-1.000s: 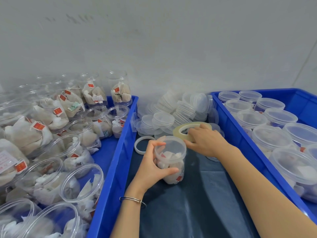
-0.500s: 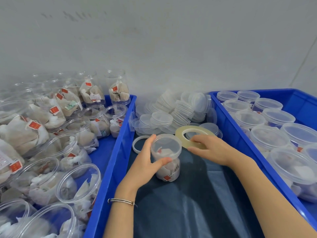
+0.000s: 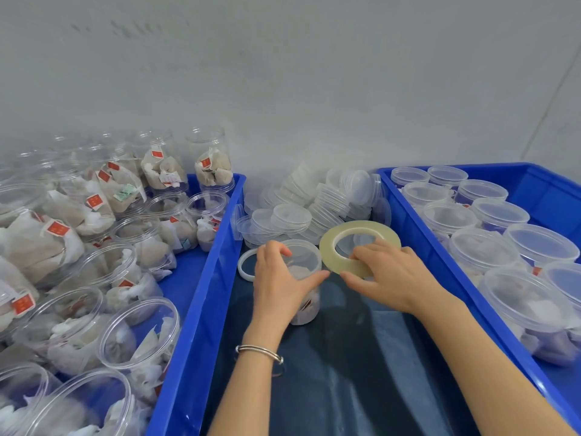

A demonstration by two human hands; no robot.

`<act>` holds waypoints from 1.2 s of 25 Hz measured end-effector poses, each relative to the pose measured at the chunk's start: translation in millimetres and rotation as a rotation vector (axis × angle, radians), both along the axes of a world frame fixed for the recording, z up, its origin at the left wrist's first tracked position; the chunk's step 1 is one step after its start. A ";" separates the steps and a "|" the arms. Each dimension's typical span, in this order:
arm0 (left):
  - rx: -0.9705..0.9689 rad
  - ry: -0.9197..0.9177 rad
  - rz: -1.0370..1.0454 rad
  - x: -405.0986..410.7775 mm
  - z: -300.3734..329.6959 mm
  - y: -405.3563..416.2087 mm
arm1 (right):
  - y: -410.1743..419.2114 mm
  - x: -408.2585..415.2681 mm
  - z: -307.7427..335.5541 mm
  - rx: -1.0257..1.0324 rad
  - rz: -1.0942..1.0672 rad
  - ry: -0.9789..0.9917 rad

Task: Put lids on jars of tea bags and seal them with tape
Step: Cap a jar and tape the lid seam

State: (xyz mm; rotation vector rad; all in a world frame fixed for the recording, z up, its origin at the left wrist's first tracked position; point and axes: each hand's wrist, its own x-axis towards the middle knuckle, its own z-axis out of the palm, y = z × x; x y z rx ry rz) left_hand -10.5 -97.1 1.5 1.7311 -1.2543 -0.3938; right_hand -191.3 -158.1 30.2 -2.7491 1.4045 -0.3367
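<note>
While the open jars of tea bags (image 3: 78, 325) wait in the left bin (image 3: 201, 278), the jar in hand (image 3: 303, 278) stands upright on the dark cloth (image 3: 361, 372) at centre, lid already seated. Left hand (image 3: 279, 284) curls round its upper wall, thumb out toward the right, fingers over the far rim. Just right of it, touching or nearly so, the tape roll (image 3: 360, 247) is held tilted; right hand (image 3: 390, 275) pinches its near edge, fingers laid across the ring. Loose lids (image 3: 314, 206) heaped far centre; capped jars (image 3: 490, 228) in the right bin (image 3: 418, 243). Judgement: jar is light, thin clear plastic, smooth, likely to flex or spin; grip high near the lid seam. Tape roll stiff; hold by the rim.
</note>
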 end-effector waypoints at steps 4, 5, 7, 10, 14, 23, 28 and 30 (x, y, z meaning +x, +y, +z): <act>0.050 0.077 -0.104 23.3 -1.8 2.8 | -2.6 -5.4 9.0 -0.097 -0.066 0.094; 0.064 0.088 -0.111 26.5 -1.0 2.8 | -3.2 -7.5 10.3 -0.101 -0.072 0.078; 0.075 0.102 -0.122 30.1 -0.1 2.7 | -7.0 -14.1 14.4 -0.091 -0.087 0.072; 0.074 0.083 -0.177 29.2 -0.4 6.2 | -18.4 -18.2 17.9 -0.049 -0.122 0.128; 0.098 0.100 -0.276 28.5 -1.8 11.1 | -33.2 -3.3 12.4 0.058 -0.095 0.177; 0.249 0.112 -0.538 45.6 9.6 4.1 | -40.4 25.9 -1.0 0.113 0.226 0.060; 0.230 0.057 -0.308 35.2 13.0 15.3 | -33.5 14.3 -4.3 0.207 0.210 -0.119; 0.261 -0.003 -0.316 35.7 21.3 20.7 | -30.5 11.8 -3.2 0.228 0.205 -0.164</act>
